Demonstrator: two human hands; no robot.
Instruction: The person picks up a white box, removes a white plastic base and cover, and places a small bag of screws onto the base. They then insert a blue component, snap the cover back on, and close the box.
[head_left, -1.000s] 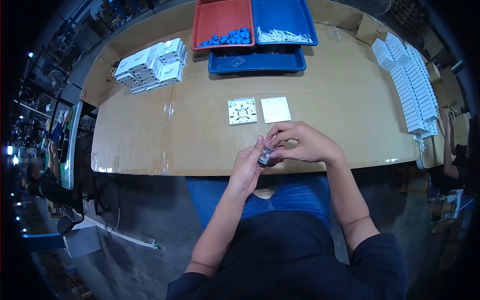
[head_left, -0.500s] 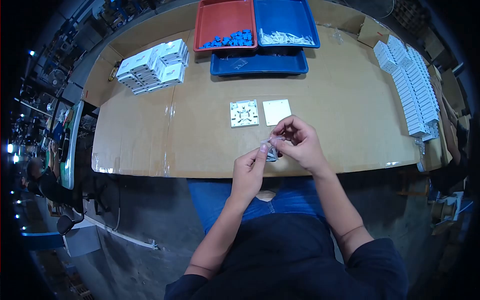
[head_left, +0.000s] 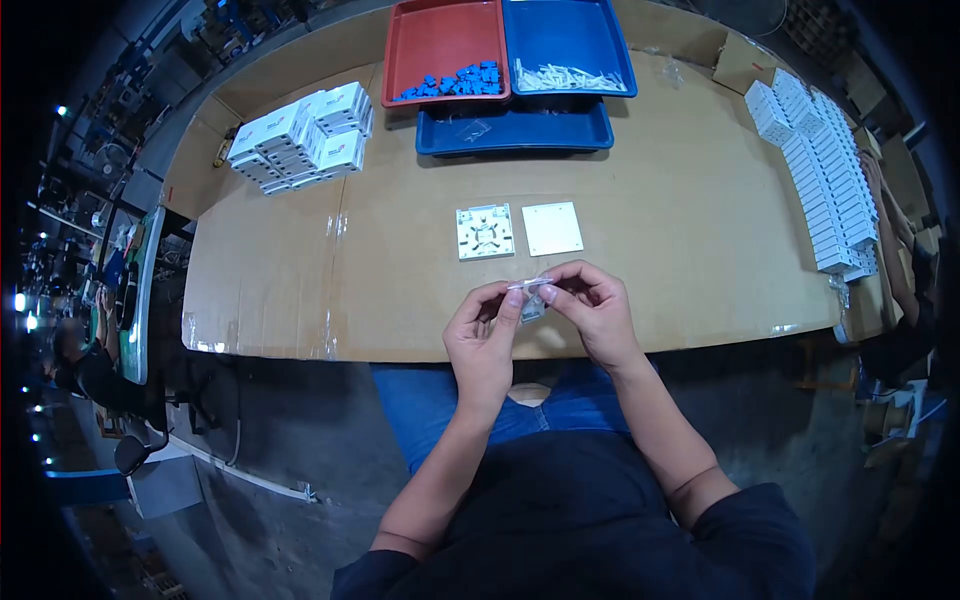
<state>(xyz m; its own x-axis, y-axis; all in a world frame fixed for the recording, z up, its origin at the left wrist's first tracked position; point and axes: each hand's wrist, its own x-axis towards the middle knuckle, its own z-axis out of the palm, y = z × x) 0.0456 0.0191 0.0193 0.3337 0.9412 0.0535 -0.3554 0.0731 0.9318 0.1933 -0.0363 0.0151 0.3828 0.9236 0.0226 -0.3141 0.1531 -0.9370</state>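
Between my two hands hangs a small clear plastic bag [head_left: 533, 305], its top edge stretched sideways. My left hand [head_left: 484, 330] pinches the left end of that edge between thumb and fingers. On the other end, my right hand [head_left: 598, 312] has a like pinch. Something small and greyish lies in the bag's lower part, too small to name. Just beyond my hands, an open white square box base [head_left: 485, 231] with a moulded inside lies on the cardboard-covered table. Right of it lies a flat white square cover [head_left: 553, 228].
A red tray [head_left: 447, 50] of blue pieces and a blue tray [head_left: 570, 40] of white sticks stand at the back, above another blue tray [head_left: 515, 137]. White boxes [head_left: 300, 140] are stacked left, more [head_left: 822, 180] right. Other people sit at both sides.
My right hand has come down slightly and levelled with the left. The bag's top edge is now drawn out straight between both hands.
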